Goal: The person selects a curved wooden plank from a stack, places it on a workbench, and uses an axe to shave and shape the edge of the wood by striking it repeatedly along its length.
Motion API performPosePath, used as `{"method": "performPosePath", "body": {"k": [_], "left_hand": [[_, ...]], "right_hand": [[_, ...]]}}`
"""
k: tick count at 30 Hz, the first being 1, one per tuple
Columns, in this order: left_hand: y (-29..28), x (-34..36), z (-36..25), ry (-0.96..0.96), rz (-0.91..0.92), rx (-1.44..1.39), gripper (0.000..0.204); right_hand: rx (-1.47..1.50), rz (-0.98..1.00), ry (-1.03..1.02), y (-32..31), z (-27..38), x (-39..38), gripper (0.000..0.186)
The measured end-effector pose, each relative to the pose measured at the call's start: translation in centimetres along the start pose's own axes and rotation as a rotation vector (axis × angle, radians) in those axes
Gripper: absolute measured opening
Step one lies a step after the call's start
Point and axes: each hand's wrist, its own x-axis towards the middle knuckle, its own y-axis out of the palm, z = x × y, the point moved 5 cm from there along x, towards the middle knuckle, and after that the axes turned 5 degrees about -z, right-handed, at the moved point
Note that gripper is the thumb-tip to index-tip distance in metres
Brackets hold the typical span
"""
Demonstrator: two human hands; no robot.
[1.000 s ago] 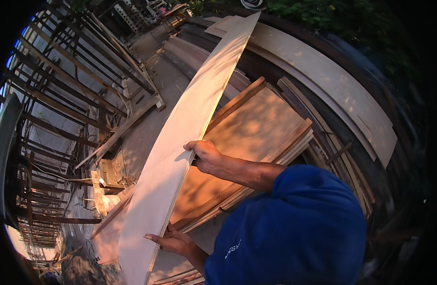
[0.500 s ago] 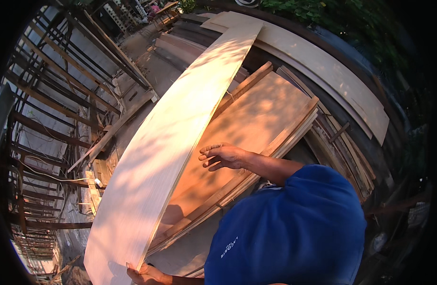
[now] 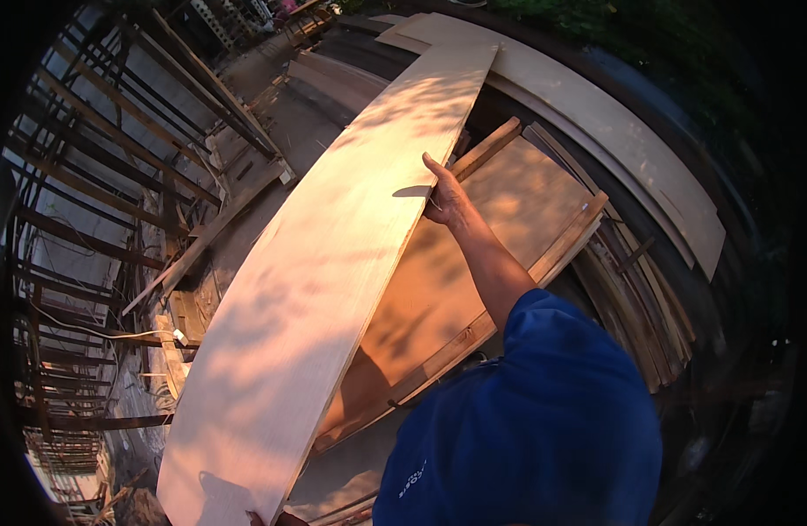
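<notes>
A long, pale plywood panel (image 3: 289, 263) slants across the view from the lower left to the upper middle, dappled with sun and shade. My right hand (image 3: 447, 195) grips its right edge above the middle, thumb laid over the upper face and fingers hidden underneath. At the lower edge of the picture, my left hand (image 3: 267, 519) holds the panel's near end. Only a small part of that hand shows. Beneath and right of the panel lies a stack of reddish-brown boards (image 3: 508, 210) with raised wooden strips (image 3: 552, 254) along the edges.
More pale sheets (image 3: 579, 105) lie at the far right. Bundled narrow strips (image 3: 640, 298) rest nearer on the right. To the left stands a rack of dark slats (image 3: 88, 237), with a loose plank (image 3: 210, 237) leaning beside it. A white cable (image 3: 96, 331) crosses the left side.
My right hand has moved up and away from over the brown boards and taken hold of the panel's edge. The panel has shifted slightly right, and my left hand sits lower in view.
</notes>
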Motion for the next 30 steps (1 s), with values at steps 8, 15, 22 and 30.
{"method": "performPosePath", "body": {"k": [8, 15, 22, 30], "left_hand": [[-2.2, 1.6, 7.7, -0.239, 0.068, -0.137, 0.053], [-9.5, 2.1, 11.4, -0.240, -0.136, -0.258, 0.053], [-11.5, 7.3, 8.0, -0.201, -0.122, -0.236, 0.048], [-22.7, 21.8, 4.3, -0.324, 0.196, -0.276, 0.055]], "right_hand": [[-0.277, -0.046, 0.228, -7.6, -1.9, 6.8, 0.028], [-0.429, -0.106, 0.190, -4.2, -5.5, 7.0, 0.019], [-0.450, -0.190, 0.214, -2.6, -8.3, 2.7, 0.019], [-0.339, -0.197, 0.344, 2.4, -18.8, -8.8, 0.022]]}}
